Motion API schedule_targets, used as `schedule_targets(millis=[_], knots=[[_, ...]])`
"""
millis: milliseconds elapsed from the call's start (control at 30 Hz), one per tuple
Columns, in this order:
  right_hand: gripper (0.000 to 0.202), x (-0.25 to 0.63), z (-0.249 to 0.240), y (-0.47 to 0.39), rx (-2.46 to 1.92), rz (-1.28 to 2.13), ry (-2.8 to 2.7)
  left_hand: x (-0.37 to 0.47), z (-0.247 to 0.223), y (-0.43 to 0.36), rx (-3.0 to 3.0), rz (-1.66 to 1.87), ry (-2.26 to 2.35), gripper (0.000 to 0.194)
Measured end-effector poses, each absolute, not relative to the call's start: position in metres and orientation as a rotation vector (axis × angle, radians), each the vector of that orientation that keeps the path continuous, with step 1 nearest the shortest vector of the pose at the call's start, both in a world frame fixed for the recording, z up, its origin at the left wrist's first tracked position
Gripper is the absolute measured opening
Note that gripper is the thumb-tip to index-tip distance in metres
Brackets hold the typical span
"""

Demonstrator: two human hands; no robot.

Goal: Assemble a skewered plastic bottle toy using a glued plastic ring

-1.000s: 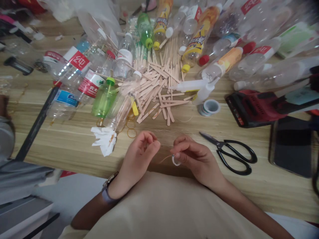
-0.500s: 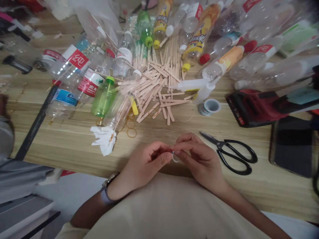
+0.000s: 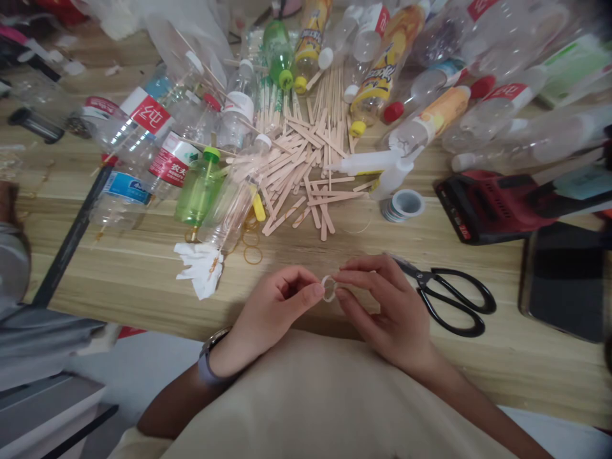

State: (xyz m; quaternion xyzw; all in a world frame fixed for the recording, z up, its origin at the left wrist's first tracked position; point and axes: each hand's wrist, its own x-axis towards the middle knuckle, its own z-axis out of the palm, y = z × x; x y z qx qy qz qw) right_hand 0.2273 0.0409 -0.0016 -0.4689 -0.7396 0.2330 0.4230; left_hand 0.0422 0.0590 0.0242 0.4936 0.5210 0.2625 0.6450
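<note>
A small whitish, see-through ring [image 3: 328, 289] is held low over the table's near edge. The thumb and bent forefinger of my left hand [image 3: 282, 306] pinch its left edge. My right hand [image 3: 389, 305] is at the other side, with thumb and forefinger apart and their tips beside the ring's right edge; whether they touch it is hard to make out. Black-handled scissors [image 3: 454, 293] lie just right of my right hand, partly covered by it at the blades. A crumpled white tissue [image 3: 198, 271] rests to the left of my left hand.
Loose wooden craft sticks [image 3: 301, 166] are heaped mid-table. Plastic bottles crowd both sides, including a green bottle [image 3: 198, 191]. A small spool [image 3: 403, 206], a red and black power tool [image 3: 492, 204] and a phone [image 3: 564, 284] are on the right. Rubber bands [image 3: 252, 255] lie near the tissue.
My hands have drawn slightly apart. The ring, mostly hidden between the fingertips before, is now in plainer view, and the right fingers have spread.
</note>
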Motion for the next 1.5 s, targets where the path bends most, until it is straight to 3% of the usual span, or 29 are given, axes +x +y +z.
schedule_targets(millis=[133,400,933,1200,1500], knots=[[0.019,0.226,-0.001,0.044,-1.139,0.555,-1.917,0.043,0.024,0.059,1.159,0.594,1.181,0.019],[0.015,0.221,0.006,0.041,-1.288,0.972,-1.741,0.044,0.023,0.058,1.159,0.556,1.200,0.012],[0.009,0.217,-0.002,0.035,-1.209,1.316,-1.250,0.051,0.013,0.050,0.845,0.760,1.116,0.011],[0.016,0.214,-0.005,0.042,-1.114,1.777,-0.869,0.053,0.004,0.053,0.966,0.932,1.129,0.009],[0.015,0.214,-0.006,0.042,-1.128,1.666,-0.910,0.048,0.011,0.058,1.266,0.806,1.193,0.012]])
